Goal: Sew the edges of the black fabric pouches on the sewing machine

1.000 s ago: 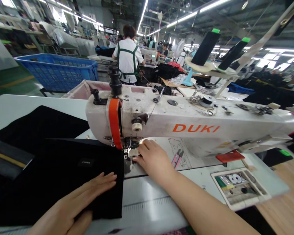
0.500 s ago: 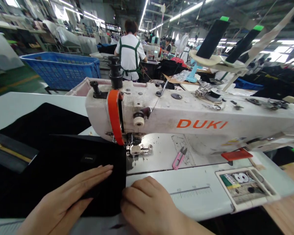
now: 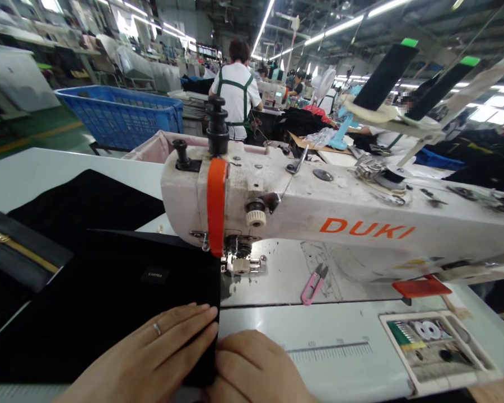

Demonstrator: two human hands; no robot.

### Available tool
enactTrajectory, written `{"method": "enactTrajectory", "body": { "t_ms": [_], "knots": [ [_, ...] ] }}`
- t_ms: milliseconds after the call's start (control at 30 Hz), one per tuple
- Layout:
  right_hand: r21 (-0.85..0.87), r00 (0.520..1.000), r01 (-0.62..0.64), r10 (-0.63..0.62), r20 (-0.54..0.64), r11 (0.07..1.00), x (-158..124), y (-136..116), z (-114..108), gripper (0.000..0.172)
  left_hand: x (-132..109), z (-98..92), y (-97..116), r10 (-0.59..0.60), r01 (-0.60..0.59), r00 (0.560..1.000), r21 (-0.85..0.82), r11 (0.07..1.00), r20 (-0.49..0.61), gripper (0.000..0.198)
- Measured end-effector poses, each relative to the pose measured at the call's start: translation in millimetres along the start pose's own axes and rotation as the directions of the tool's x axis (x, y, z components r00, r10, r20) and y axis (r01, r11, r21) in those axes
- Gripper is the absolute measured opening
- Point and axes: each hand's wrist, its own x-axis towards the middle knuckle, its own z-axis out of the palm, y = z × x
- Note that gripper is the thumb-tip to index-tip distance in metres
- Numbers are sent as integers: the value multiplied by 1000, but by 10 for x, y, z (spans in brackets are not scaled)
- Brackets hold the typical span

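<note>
1. At the left end of the machine [image 3: 294,204], the cloth [image 3: 96,313] lay spread on the table [image 3: 353,324], its right edge running just beside the foot [image 3: 240,266] toward the hands.
2. Left hand [image 3: 151,350]: laid flat on the cloth near its right edge, fingers extended, grasping nothing visible.
3. Right hand [image 3: 258,369]: fingers curled at the same edge, beside the left fingertips. Whether they pinched the cloth could not be told; their tips were hidden.
4. Done: the label [image 3: 154,275] was in place on the upper face. The edge appeared roughly lined up with the foot.
5. Left: no seam was visible between foot and hands, so that stretch was judged unsewn. Black thread on black would, however, have been difficult to detect.
6. Snips [image 3: 314,285] lay apart on the machine bed, untouched.
7. Hidden: the needle point could not be made out, nor whether any cloth sat under the foot.
8. Cut off: the zip [image 3: 23,252] passed out of view at the left border, and both wrists at the bottom. Label lettering was too small to read reliably.
</note>
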Motion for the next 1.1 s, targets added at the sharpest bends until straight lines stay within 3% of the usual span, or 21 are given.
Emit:
{"method": "enactTrajectory", "body": {
  "t_ms": [133,300,367,500,600,733,933,1100],
  "knots": [
    [-1,998,54,-54,-30,999,-68,44,-13,21,24,22,-29,-17,17,1000,-11,1000,-26,81],
    [-35,948,98,-104,-300,995,82,136,-161,32,137,-108,-77,-28,25,999,-66,997,-38,75],
    [-24,929,103,-105,-355,994,172,154,-219,36,208,-164,-125,-67,61,996,-104,993,-54,69],
    [72,949,3,20,-315,997,220,162,-348,38,283,-234,-266,-172,149,983,-254,956,-71,66],
    [127,951,-125,156,-268,984,174,138,-438,32,252,-261,-345,-338,296,941,-456,840,-12,57],
    [99,962,-156,174,-209,983,178,110,-496,18,216,-282,-376,-417,372,907,-560,741,51,50],
    [42,962,33,-20,-271,999,246,145,-431,27,218,-285,-381,-363,307,931,-477,824,-27,51],
    [-4,982,31,-31,-185,1000,170,147,-364,18,133,-163,-288,-183,145,979,-319,937,-92,61]
  ]
}}
